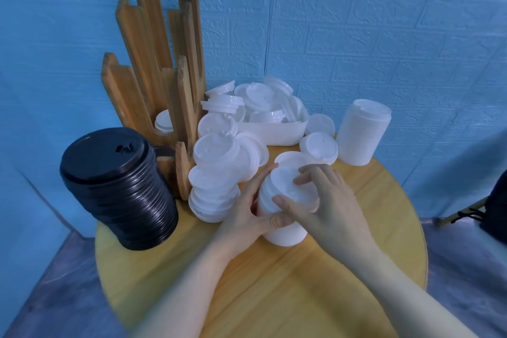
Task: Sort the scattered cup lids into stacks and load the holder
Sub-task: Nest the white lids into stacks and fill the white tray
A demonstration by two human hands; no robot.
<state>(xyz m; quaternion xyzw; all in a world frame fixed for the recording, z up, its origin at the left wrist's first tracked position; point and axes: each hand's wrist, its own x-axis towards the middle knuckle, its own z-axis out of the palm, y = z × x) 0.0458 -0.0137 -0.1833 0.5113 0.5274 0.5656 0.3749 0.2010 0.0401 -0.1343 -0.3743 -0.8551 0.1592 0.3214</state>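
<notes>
Many loose white lids are heaped in a white tray; one lid sits in the wooden holder. A white stack is gripped by the left hand and the right hand.

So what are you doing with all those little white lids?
A person is sorting cup lids on a round wooden table. Both hands are on a short stack of white lids: the left hand grips its side, and the right hand sets a lid on top. Loose white lids lie beside the wooden holder. A tall black stack and a tall white stack stand finished.
</notes>
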